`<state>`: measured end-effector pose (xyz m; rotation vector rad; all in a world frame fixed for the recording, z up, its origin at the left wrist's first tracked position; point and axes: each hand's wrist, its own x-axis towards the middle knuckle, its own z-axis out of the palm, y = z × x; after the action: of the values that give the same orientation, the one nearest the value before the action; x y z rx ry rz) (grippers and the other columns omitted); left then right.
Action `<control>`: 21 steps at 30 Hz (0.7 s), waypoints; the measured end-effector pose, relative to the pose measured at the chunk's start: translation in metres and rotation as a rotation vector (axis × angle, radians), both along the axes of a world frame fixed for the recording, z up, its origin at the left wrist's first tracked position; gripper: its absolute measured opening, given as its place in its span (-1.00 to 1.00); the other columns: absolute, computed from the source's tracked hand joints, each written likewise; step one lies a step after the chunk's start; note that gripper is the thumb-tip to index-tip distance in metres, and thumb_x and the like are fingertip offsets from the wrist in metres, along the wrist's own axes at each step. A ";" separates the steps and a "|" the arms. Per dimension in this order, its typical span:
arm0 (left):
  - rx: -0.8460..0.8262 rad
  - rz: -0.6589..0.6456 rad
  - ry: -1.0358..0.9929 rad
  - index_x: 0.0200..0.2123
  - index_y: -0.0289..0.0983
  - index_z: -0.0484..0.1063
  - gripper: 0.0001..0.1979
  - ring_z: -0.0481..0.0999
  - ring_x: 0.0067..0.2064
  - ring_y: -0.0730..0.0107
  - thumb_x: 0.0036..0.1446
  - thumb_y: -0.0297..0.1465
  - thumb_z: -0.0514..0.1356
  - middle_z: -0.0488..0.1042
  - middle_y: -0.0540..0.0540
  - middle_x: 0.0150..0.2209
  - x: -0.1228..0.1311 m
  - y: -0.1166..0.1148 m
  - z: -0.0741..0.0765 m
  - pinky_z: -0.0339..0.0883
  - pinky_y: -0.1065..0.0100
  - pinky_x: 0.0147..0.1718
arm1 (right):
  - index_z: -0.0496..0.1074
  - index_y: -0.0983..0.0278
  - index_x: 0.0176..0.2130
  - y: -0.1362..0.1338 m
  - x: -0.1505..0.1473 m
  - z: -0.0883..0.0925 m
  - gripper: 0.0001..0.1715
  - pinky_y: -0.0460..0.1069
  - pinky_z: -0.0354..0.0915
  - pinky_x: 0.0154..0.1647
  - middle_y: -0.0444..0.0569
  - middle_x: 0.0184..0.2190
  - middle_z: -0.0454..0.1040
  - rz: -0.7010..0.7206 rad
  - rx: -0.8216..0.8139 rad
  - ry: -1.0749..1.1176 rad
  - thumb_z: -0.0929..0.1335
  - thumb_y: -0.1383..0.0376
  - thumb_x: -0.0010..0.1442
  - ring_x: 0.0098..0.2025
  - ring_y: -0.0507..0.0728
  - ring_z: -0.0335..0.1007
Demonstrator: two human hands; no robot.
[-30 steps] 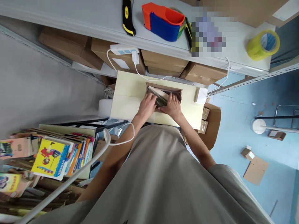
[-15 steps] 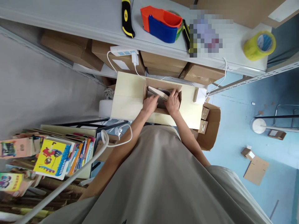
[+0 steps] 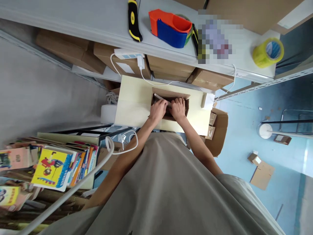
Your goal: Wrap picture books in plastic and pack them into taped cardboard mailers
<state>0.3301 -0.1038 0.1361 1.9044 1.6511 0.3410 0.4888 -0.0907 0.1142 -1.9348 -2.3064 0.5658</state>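
An open cardboard box [image 3: 171, 92] stands on a pale yellow board in the middle of the view. Inside it, tilted, is a thin white item [image 3: 160, 97], partly covered by my fingers. My left hand [image 3: 158, 110] reaches over the left part of the box, its fingers closed on the white item. On the right part of the box, my right hand [image 3: 178, 108] has bent fingers pressed together at the item's right end. How deep the item sits is hidden by the hands.
A small white box [image 3: 208, 101] sits at the board's right end. Above is a shelf with a utility knife [image 3: 133, 20], an orange and blue tape dispenser [image 3: 168, 28] and yellow tape [image 3: 268, 53]. Books [image 3: 52, 166] lie lower left; an open carton [image 3: 218, 133] stands right.
The white item has sunk lower into the box and shows less. My left hand has moved slightly right, and my right hand's fingers have curled closer to it.
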 end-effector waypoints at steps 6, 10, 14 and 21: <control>0.250 0.329 -0.063 0.54 -0.35 0.33 -0.32 0.28 0.63 -0.23 0.43 -0.38 0.29 0.33 -0.47 0.59 -0.037 -0.017 0.018 0.14 -0.18 0.62 | 0.66 0.35 0.06 -0.011 -0.010 0.076 -0.70 0.28 0.44 0.38 0.34 0.17 0.64 0.026 0.041 -0.075 0.32 0.41 0.52 0.31 0.44 0.47; -0.011 0.437 -0.024 0.53 -0.37 0.35 -0.24 0.47 0.50 -0.30 0.35 -0.29 0.39 0.50 -0.52 0.45 -0.057 -0.010 0.021 0.34 -0.12 0.49 | 0.59 0.24 0.07 -0.028 0.014 0.141 -0.69 0.11 0.53 -0.05 0.16 0.10 0.63 -0.116 0.223 0.080 0.34 0.41 0.43 0.02 0.30 0.58; -0.282 0.312 0.101 0.03 -0.27 0.65 -0.74 0.71 0.15 -0.21 0.51 -0.27 0.22 0.74 -0.40 0.01 -0.055 0.007 0.021 0.48 0.03 0.19 | 0.58 0.20 0.05 -0.046 0.064 0.189 -0.70 0.05 0.45 -0.19 -0.01 -0.16 0.60 -0.318 0.390 0.160 0.37 0.32 0.36 -0.19 0.19 0.55; -0.115 0.471 -0.139 -0.44 -0.13 0.25 -0.65 0.52 -0.27 0.16 0.42 -0.29 0.22 0.43 -0.04 -0.46 -0.106 0.005 0.027 0.39 0.24 -0.12 | 0.61 0.29 -0.12 -0.079 0.142 0.188 -0.49 0.16 0.58 -0.07 0.06 -0.29 0.63 -0.666 0.603 0.318 0.43 -0.11 0.41 -0.15 0.28 0.65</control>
<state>0.2240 -0.0986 0.1633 1.3614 1.9647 0.5387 0.6311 -0.1694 0.3020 -1.9351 -1.3047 0.0757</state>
